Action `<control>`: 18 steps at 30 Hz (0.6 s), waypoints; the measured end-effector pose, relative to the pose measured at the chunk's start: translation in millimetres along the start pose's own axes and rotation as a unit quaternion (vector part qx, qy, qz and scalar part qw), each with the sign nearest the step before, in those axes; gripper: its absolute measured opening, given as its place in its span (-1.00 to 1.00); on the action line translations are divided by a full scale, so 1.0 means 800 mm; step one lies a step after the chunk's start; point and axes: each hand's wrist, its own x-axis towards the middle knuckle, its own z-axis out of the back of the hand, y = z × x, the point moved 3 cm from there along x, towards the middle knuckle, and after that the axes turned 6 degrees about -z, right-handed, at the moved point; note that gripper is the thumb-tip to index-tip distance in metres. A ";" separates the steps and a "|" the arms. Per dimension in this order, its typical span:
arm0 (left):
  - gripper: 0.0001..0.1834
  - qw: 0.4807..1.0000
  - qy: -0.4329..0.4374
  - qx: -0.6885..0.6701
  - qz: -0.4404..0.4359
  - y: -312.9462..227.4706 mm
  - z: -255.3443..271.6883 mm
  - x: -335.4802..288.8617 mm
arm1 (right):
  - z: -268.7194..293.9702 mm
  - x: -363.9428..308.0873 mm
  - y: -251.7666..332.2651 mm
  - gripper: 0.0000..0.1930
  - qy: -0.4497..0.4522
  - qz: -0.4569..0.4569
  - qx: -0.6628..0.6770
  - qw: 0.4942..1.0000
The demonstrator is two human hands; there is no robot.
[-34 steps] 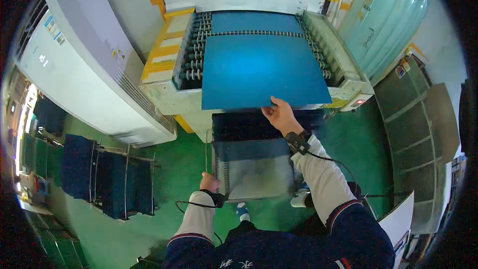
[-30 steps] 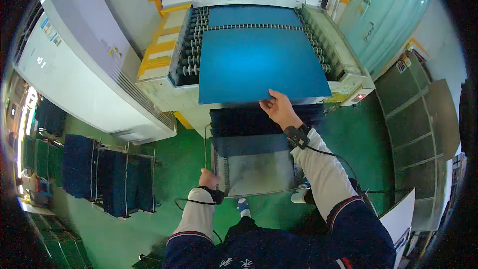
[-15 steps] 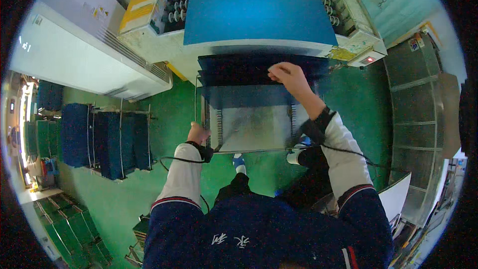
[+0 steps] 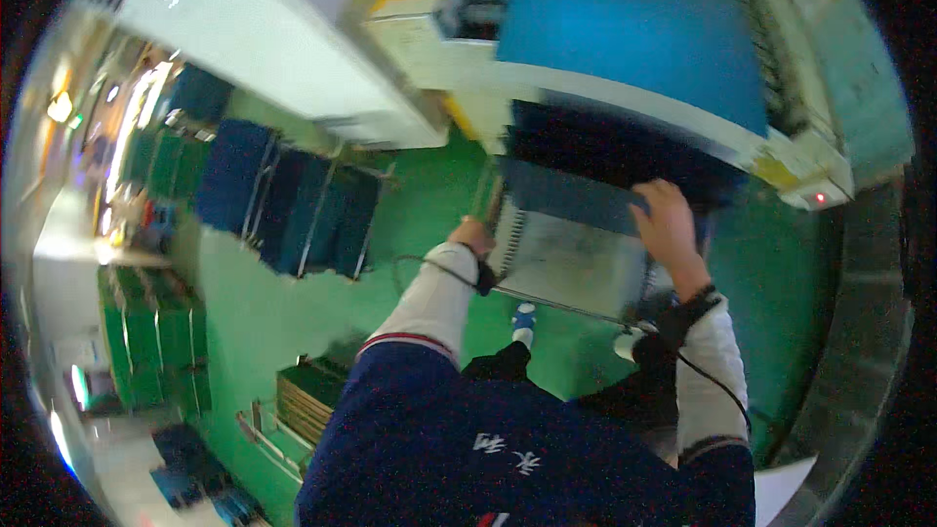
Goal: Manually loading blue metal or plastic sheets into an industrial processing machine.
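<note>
Before me stands a slotted metal rack (image 4: 576,256) with toothed side rails. Several dark blue panels (image 4: 605,148) stand close together in its far part. My left hand (image 4: 473,234) is closed at the rack's left side, apparently round its frame; blur softens its fingers. Above the right part of the rack is my right hand (image 4: 670,226), its fingers slightly bent and apart. It is just on the near side of the panels, with nothing visible in it. A bright blue panel (image 4: 634,34) lies flat on the roller conveyor (image 4: 781,68) beyond the rack.
A white cabinet (image 4: 283,39) stands at the far left. Racks of dark blue panels (image 4: 293,200) and green panels (image 4: 151,332) line the left. A stack of boards (image 4: 307,400) is at lower left. Grey shelving (image 4: 859,332) bounds the right. The floor (image 4: 410,195) is green.
The view has turned left, so the rack and conveyor appear farther right and tilted. My right hand has drawn back toward me from above the dark panels, its fingers opening. My left hand stays at the rack's side.
</note>
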 end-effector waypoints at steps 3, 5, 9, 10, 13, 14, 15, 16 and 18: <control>-0.18 0.996 0.016 0.055 0.067 -0.022 0.019 -0.032 | 0.001 -0.002 0.003 -0.68 0.000 0.010 -0.002 1.000; -0.15 0.993 0.039 0.101 0.052 -0.034 0.030 -0.040 | 0.000 0.001 0.005 -0.68 0.011 0.022 -0.012 1.000; -0.23 0.986 0.056 0.158 0.019 -0.046 0.036 -0.051 | 0.001 0.003 0.005 -0.70 0.018 0.009 0.008 1.000; -0.26 0.989 0.049 0.138 0.020 -0.044 0.035 -0.050 | 0.001 0.003 0.006 -0.71 0.006 0.007 0.015 1.000; -0.38 0.998 -0.012 -0.022 0.051 -0.027 0.015 -0.034 | -0.005 0.004 0.004 -0.72 0.047 0.000 -0.031 0.998; -0.40 0.997 -0.027 -0.024 0.074 -0.019 0.004 -0.020 | -0.010 0.005 0.002 -0.72 0.078 -0.013 -0.062 0.995; -0.42 0.994 -0.043 -0.028 0.100 -0.011 -0.009 -0.002 | -0.013 0.004 0.002 -0.72 0.083 -0.021 -0.051 0.995; -0.44 0.990 -0.058 -0.032 0.126 -0.006 -0.027 0.018 | -0.017 0.003 0.000 -0.72 0.095 -0.040 -0.052 0.993; -0.43 0.978 0.034 0.197 -0.064 0.008 -0.049 0.059 | -0.025 0.002 -0.006 -0.71 0.117 -0.070 -0.054 0.989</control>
